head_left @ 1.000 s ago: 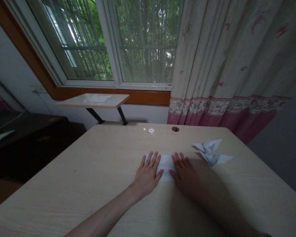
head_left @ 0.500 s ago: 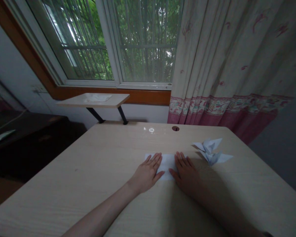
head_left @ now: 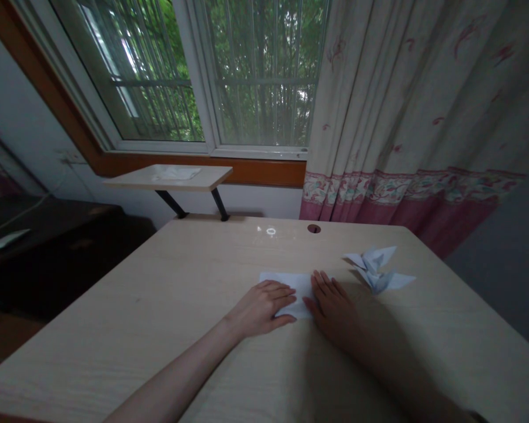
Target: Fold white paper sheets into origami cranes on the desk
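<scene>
A white sheet of paper [head_left: 303, 285] lies flat on the wooden desk [head_left: 194, 282], partly covered by both hands. My left hand [head_left: 264, 306] rests on the paper's left part, its fingers stretched out and pointing to the right. On the right part lies my right hand [head_left: 332, 305], flat, with its fingers pointing away from me and the thumb apart. Beside the right hand, a little farther off, are white folded paper cranes [head_left: 377, 271], seemingly two, touching or overlapping each other.
A small raised shelf [head_left: 203, 181] on black legs holds some white paper [head_left: 176, 173] at the desk's back left. A round cable hole [head_left: 314, 229] is near the back edge. Behind hang a window and a long curtain [head_left: 379, 117]. A dark table [head_left: 48, 229] stands at left.
My left hand has turned so its fingers point right rather than away, sliding slightly over the paper and uncovering its upper left corner. The right hand is almost unmoved.
</scene>
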Demonstrator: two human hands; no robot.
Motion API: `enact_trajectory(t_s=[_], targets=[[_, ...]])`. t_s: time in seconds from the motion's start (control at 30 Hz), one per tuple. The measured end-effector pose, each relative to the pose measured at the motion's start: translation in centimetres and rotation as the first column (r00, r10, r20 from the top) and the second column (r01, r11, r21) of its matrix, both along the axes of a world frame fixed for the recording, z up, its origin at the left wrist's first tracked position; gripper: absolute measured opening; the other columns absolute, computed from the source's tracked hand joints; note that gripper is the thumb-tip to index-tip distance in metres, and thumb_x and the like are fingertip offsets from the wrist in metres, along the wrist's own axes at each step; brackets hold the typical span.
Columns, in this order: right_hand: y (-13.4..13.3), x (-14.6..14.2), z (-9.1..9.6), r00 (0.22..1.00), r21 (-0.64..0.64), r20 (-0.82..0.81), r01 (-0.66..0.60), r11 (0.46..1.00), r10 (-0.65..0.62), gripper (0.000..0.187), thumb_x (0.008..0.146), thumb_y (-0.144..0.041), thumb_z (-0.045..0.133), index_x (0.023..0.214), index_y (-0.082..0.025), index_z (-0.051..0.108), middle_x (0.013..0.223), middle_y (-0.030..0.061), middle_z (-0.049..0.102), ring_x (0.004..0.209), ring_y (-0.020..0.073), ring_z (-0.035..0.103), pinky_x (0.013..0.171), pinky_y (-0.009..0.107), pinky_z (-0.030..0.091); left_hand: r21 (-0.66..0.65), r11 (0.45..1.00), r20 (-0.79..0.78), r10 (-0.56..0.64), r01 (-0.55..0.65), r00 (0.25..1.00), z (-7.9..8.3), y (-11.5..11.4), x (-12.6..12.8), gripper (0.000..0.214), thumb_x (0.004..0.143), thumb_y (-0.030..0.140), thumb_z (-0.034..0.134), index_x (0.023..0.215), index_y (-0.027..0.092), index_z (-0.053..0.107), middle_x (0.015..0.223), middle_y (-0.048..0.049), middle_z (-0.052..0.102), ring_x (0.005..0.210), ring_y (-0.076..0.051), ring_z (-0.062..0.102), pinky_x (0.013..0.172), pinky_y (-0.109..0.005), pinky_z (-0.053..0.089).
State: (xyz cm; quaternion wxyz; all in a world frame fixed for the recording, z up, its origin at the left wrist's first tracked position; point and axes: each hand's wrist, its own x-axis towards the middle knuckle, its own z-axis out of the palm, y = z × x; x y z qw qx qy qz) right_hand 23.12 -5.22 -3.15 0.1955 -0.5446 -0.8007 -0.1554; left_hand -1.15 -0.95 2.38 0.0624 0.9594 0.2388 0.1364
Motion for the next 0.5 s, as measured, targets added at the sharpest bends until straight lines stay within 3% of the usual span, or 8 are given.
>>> enact_trajectory(t_s=[0.23,0.5], targets=[[0.2,0.3,-0.8,0.999,0.064,-0.039,-0.019,0.998,0.022,0.037,0.098,-0.02,0.046,0.131,-0.017,0.062,0.136,0.0141,0.064,0.131,0.0301,0.056,0.107,0.052,0.048,0.245,0.966,0.17,-0.129,0.085,0.977,-0.9,0.2,0.3,0.029,0.104,0.03,0.045,0.101,0.019,0.072,0.105,-0.0014,0.078,0.089,-0.018,0.073,0.082,-0.033,0.056],[-0.2,0.2,1.5,0.988,0.146,-0.098,-0.103,0.984,0.118,0.032,0.1,-0.019,0.044,0.125,-0.022,0.064,0.123,0.0085,0.072,0.118,0.0258,0.064,0.105,0.048,0.049,0.368,0.93,0.282,-0.102,-0.01,0.954,-0.3,-0.1,0.4,0.017,0.096,0.02,0.052,0.103,0.017,0.068,0.105,-0.0031,0.077,0.087,-0.018,0.072,0.082,-0.033,0.055]])
